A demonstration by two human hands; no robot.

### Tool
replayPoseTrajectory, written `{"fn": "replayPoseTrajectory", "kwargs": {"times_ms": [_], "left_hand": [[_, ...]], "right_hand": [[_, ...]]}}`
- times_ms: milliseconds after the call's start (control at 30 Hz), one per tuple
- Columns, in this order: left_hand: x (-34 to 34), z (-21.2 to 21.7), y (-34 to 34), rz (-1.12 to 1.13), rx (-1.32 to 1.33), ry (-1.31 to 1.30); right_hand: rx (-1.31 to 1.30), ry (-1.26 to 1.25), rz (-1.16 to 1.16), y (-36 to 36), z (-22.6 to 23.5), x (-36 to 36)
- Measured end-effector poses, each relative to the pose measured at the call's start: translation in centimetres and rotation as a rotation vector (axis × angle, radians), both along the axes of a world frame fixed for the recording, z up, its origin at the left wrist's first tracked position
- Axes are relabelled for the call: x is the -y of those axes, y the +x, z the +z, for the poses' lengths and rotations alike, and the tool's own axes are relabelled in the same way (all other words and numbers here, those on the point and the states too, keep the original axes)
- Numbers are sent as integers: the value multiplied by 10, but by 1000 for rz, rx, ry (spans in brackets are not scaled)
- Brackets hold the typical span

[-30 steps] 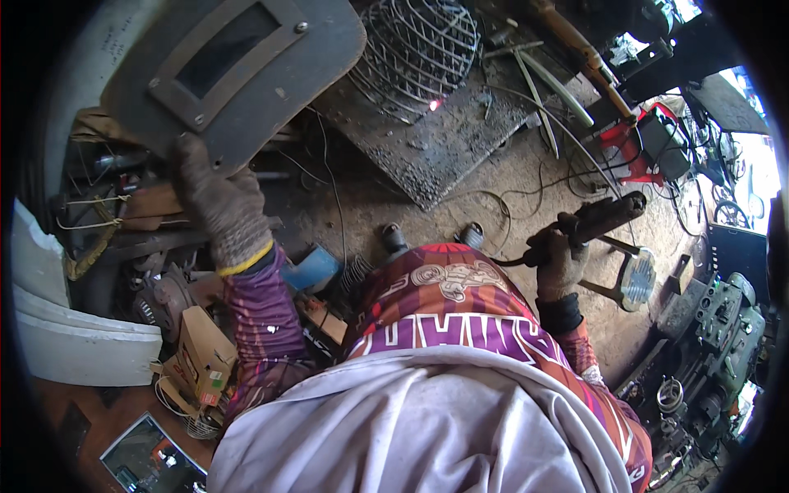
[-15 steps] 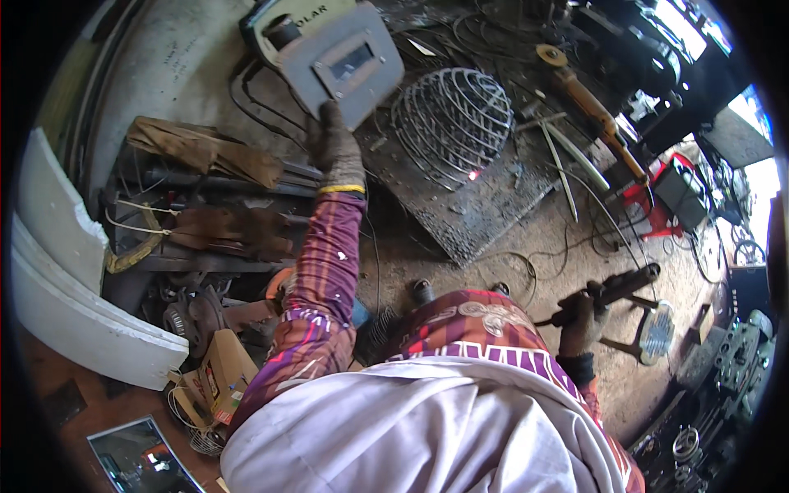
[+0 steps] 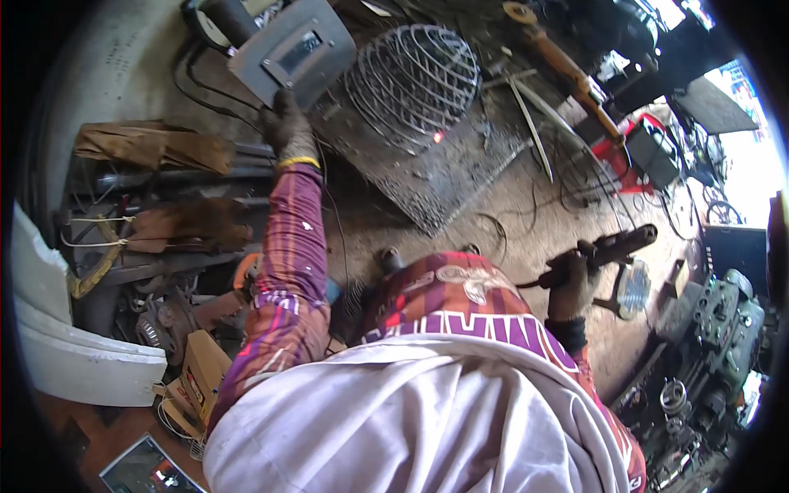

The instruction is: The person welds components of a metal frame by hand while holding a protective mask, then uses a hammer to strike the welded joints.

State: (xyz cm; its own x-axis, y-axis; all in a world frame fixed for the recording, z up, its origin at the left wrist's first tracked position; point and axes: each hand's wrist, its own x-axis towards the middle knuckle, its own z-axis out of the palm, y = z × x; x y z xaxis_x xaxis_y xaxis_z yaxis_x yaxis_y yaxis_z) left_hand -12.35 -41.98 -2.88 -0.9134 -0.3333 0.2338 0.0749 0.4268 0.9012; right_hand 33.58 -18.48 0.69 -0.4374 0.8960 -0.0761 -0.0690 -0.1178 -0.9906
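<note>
A grey welding shield (image 3: 337, 41) is gripped near its lower edge by the gloved left hand (image 3: 288, 133); one fingertip is seen at its front, the other fingers being unclear. A dark welding handle (image 3: 622, 245) is held by the gloved right hand (image 3: 573, 287), with fingers curled around it. Right of the left fingers and well ahead of the right ones, a wire basket (image 3: 415, 86) is set on a gritty surface (image 3: 431, 201), a red glow (image 3: 438, 137) being seen at its lower edge.
</note>
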Motion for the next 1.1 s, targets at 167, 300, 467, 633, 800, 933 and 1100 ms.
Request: {"fn": "replayPoseTrajectory", "kwargs": {"times_ms": [167, 300, 467, 633, 800, 933, 1100], "left_hand": [[14, -10, -9, -107, 42, 136], [29, 16, 9, -193, 81, 130], [-5, 32, 83, -85, -207, 32], [-32, 3, 65, -479, 323, 471], [-67, 5, 39, -406, 704, 1096], [-54, 10, 18, -654, 708, 1069], [-70, 58, 29, -638, 681, 987]], "right_hand": [[-94, -11, -11, 0, -3, -3], [-95, -43, -2, 3, -11, -4], [-123, -76, -69, 9, -16, -5], [-140, -83, -67, 11, -18, -14], [-203, -92, -75, 18, -26, -19], [-205, -133, -93, 25, -29, -18], [-238, -179, -112, 36, -37, -23]]}}
